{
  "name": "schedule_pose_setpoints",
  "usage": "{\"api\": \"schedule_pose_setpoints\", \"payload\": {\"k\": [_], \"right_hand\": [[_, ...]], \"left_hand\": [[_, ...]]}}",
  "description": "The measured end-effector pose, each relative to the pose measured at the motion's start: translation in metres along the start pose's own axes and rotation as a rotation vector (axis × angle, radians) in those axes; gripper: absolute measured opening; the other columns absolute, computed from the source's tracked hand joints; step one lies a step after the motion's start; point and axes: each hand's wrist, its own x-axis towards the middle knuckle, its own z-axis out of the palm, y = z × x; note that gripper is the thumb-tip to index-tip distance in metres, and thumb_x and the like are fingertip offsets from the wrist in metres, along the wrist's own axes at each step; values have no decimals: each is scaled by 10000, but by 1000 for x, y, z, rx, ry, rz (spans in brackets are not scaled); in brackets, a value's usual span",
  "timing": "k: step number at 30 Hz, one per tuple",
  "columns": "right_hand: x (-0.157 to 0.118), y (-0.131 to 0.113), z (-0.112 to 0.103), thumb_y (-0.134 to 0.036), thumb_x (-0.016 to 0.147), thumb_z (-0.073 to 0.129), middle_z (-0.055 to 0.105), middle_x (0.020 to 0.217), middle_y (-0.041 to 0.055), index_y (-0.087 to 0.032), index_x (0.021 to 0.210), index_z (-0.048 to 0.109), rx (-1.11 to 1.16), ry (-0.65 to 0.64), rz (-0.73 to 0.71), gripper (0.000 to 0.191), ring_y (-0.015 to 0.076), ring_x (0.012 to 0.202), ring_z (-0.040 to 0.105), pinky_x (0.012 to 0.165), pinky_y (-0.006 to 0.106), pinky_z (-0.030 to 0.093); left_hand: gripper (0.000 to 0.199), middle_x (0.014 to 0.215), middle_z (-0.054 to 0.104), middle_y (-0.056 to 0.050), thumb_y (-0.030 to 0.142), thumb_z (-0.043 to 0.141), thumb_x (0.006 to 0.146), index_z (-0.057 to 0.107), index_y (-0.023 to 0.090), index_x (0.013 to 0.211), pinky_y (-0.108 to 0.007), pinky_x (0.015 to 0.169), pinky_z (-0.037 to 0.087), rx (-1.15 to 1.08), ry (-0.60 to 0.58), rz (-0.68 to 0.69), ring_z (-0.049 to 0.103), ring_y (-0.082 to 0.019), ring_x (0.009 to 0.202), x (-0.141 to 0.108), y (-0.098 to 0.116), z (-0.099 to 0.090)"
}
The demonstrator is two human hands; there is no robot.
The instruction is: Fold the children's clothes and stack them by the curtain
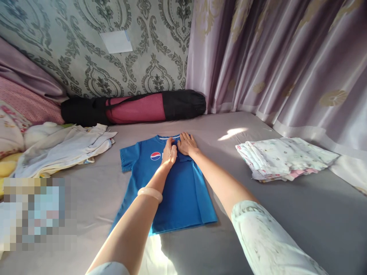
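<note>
- 2 sleeves (263, 236), pale cloth
- 1 bangle (150, 193), smooth ring
- 1 T-shirt (174, 202), blue fabric
- L hand (171, 152): bent on T-shirt, grip unclear
- R hand (187, 145): flat w/ T-shirt beneath

The blue T-shirt (177, 198) mid-frame is smooth, matt cloth; the curtain (258, 49) upper right is glossy, satiny fabric; my bangle (150, 193) looks polished.

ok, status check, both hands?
Left hand, right hand on blue short-sleeved fabric T-shirt. Left sleeve spread, right edge folded inward. Nothing seen blocking.
</note>
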Motion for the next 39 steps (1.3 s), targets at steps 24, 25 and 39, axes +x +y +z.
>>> {"api": "schedule_pose_setpoints", "payload": {"k": [24, 25, 39], "right_hand": [[-110, -16, 4, -452, 1019, 226, 217, 1621, 153, -18, 1530, 298, 16, -28, -63, 674, 255, 1511, 139, 1220, 386, 95], [-109, -17, 5, -455, 1019, 226, 214, 1623, 150, -21, 1532, 294, 24, -29, -64, 675, 255, 1511, 141, 1221, 384, 94], [-145, 13, -24, -374, 1013, 236, 170, 1636, 149, -44, 1550, 240, 228, -75, -119, 630, 240, 1516, 118, 1229, 410, 122]], "left_hand": [[517, 1364, 566, -161, 258, 420, 906, 427, 115, 1403, -444, 1128, 361, -60, -14, -271, 523, -293, 1283, 6, 27, -12], [521, 1359, 568, -164, 261, 425, 903, 425, 115, 1404, -445, 1123, 366, -51, -17, -255, 525, -294, 1282, 1, 29, -14], [539, 1354, 572, -147, 223, 562, 794, 517, 186, 1330, -475, 1090, 393, 281, -275, -144, 507, -326, 1286, -66, 38, -70]]}}
